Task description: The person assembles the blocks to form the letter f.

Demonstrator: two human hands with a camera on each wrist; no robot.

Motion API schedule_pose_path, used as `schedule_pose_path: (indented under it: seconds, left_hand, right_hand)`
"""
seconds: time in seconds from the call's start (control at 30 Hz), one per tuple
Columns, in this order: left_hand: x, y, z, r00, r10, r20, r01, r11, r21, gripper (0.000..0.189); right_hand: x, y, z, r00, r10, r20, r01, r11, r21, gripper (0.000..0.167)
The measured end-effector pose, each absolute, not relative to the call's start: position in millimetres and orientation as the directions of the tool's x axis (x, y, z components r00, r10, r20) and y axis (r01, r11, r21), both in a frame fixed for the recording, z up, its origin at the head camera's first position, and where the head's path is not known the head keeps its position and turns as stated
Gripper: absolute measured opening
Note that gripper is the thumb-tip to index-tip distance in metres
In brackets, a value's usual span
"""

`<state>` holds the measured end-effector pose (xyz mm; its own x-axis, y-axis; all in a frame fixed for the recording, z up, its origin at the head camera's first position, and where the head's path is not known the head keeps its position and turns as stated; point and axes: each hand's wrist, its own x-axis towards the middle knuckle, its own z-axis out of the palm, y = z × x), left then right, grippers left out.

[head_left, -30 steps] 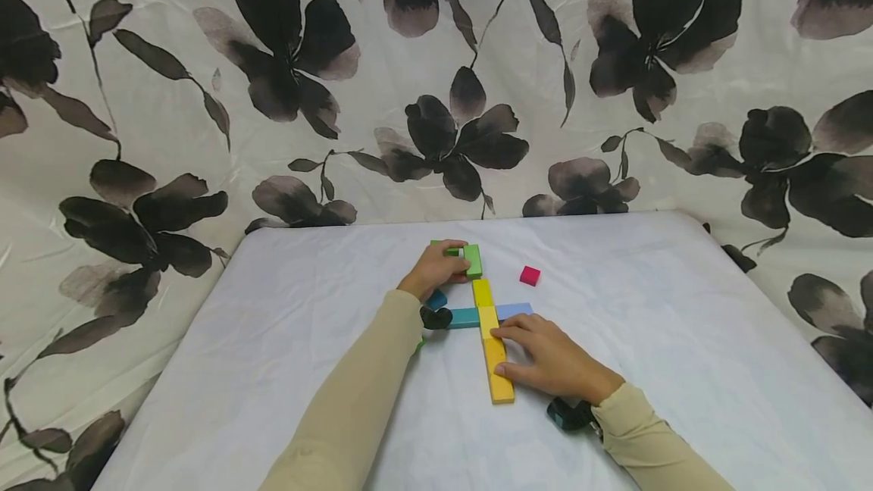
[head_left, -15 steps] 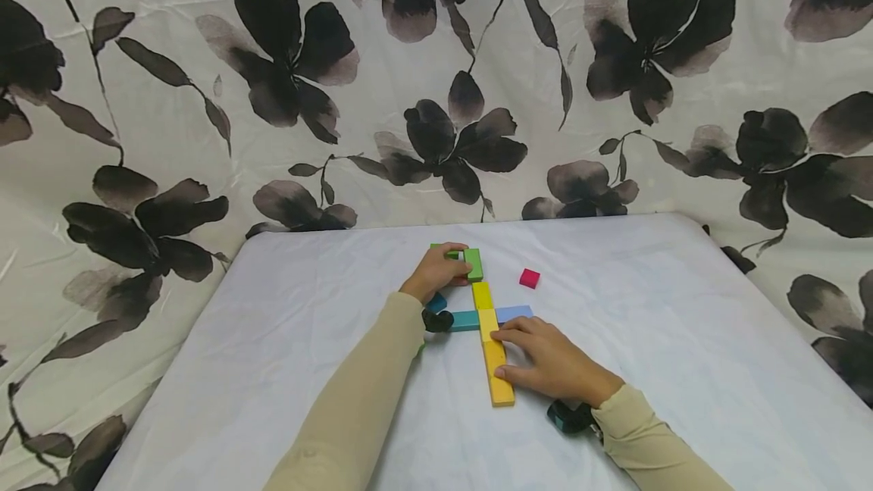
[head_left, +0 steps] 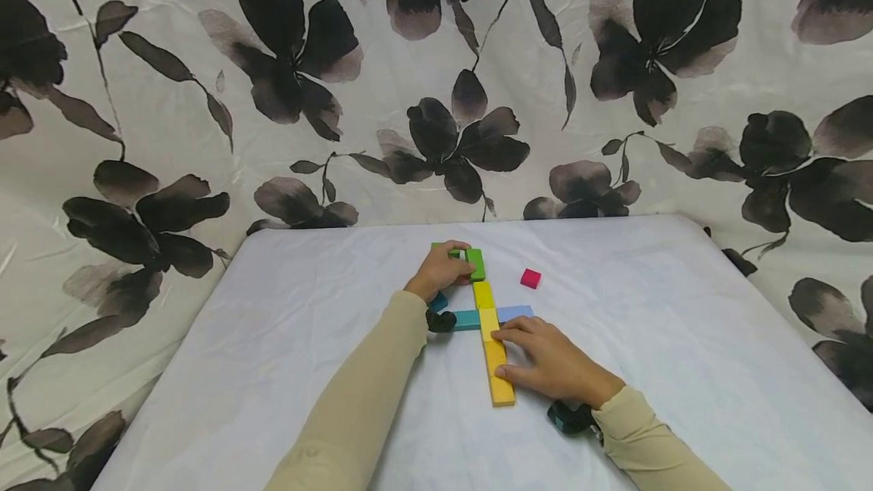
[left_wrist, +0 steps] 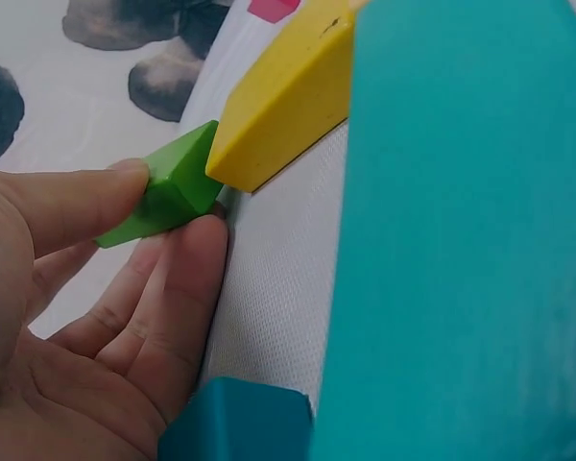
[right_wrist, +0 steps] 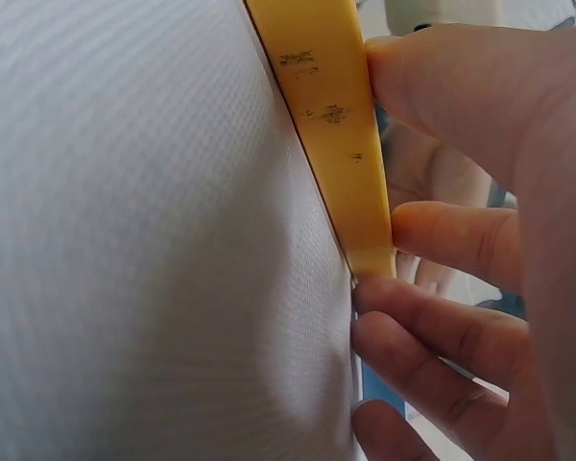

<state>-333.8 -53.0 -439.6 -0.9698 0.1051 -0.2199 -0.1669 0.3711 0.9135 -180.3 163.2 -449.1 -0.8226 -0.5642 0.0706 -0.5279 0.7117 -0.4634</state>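
My left hand (head_left: pixel 439 271) pinches a green block (left_wrist: pixel 178 182) between thumb and fingers. That block stands at the far end of a row of yellow blocks, its edge close to the far yellow block (head_left: pixel 483 294). My right hand (head_left: pixel 552 358) lies along the row's right side, its fingertips touching the yellow-orange block (right_wrist: pixel 336 134) at the near end and the yellow one beyond it. A teal block (head_left: pixel 467 320) extends left from the row and a light blue block (head_left: pixel 514 313) extends right, forming a cross. Another green piece (head_left: pixel 453 254) shows partly behind my left fingers.
A small red block (head_left: pixel 530 279) lies right of the row's far end. A dark blue block (left_wrist: pixel 235 423) sits near my left wrist, partly hidden in the head view. White cloth (head_left: pixel 648 309) covers the table, with a flower-patterned curtain (head_left: pixel 464 82) behind it.
The green block in my left hand shifts very slightly to the right with the hand. My right hand stays in place on the yellow row.
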Motion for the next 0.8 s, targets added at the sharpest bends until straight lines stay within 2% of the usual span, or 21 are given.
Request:
schedule_pose_path:
  seconds: [0.8]
  left_hand:
    - [-332.9, -46.6, -441.1, -0.977, 0.100, -0.186, -0.111, 0.506, 0.855, 0.040]
  right_hand:
    - [-179.1, 162.9, -450.7, -0.822, -0.563, 0.088, -0.534, 0.705, -0.466, 0.058]
